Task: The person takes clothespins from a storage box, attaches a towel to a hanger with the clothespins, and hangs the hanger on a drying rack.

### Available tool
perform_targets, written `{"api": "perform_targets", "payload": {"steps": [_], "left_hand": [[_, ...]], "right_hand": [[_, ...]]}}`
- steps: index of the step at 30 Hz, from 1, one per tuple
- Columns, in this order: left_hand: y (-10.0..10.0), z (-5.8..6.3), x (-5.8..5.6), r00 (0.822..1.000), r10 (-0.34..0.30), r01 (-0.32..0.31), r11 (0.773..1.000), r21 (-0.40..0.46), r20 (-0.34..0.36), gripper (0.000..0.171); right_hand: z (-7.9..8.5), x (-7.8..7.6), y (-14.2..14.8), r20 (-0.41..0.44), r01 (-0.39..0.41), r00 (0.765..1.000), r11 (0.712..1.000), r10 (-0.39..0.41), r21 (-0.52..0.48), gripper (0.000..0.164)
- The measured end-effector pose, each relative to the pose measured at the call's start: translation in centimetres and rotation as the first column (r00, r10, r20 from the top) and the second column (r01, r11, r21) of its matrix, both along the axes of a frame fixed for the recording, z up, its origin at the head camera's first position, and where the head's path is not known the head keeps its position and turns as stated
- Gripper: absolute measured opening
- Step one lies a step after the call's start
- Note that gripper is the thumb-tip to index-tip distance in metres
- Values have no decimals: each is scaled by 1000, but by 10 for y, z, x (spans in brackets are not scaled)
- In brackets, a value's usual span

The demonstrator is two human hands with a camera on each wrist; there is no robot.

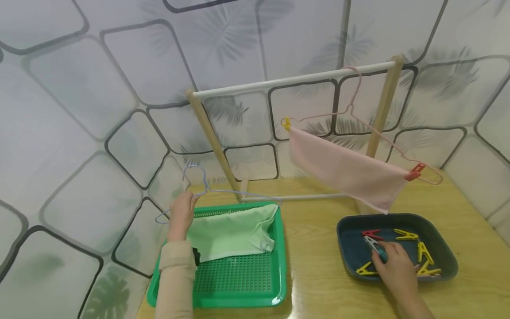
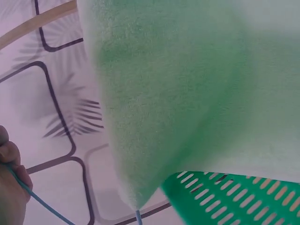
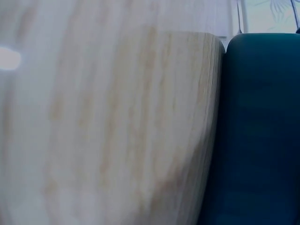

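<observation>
My left hand [image 1: 182, 215] grips a blue wire hanger [image 1: 239, 192] near its neck. From the hanger hangs a pale green towel [image 1: 227, 235], over the green basket [image 1: 280, 270]; in the left wrist view the towel [image 2: 164, 93] fills much of the picture. My right hand [image 1: 398, 271] is inside the dark blue tray [image 1: 342, 235], where it pinches a teal clothespin [image 1: 373, 243] with pale tips. Around it lie a red clothespin [image 1: 372, 233] and several yellow clothespins [image 1: 425, 252]. The right wrist view shows the tray's outer side [image 3: 262, 131] but no fingers.
Behind stands a rack with a white top rail [image 1: 295, 80] and wooden posts [image 1: 213, 139]. A pink hanger [image 1: 352, 106] on the rail carries a pink towel [image 1: 342, 164], held by a yellow clip [image 1: 286, 124] and a red clip [image 1: 415, 172]. Wooden tabletop [image 1: 311, 248] separates basket and tray.
</observation>
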State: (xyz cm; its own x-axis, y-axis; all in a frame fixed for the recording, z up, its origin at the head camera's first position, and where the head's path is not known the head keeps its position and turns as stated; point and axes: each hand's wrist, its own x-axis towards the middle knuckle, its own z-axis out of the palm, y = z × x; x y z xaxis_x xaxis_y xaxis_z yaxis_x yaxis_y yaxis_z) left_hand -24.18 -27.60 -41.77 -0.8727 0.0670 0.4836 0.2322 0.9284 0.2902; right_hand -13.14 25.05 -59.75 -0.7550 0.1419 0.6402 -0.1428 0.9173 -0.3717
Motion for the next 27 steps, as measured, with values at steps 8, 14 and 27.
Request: {"api": "perform_targets", "payload": {"steps": [8, 14, 27], "left_hand": [[11, 28, 13, 967, -9, 12, 1000, 10, -256, 30], [19, 54, 20, 869, 20, -13, 1000, 17, -494, 36], [49, 109, 36, 730, 80, 38, 987, 157, -679, 44]], "right_hand": [[-6, -4, 5, 9, -5, 1000, 998, 6, -55, 38], [9, 0, 1, 6, -23, 1000, 998, 23, -60, 35], [58, 15, -17, 112, -14, 993, 987, 33, -161, 39]]}}
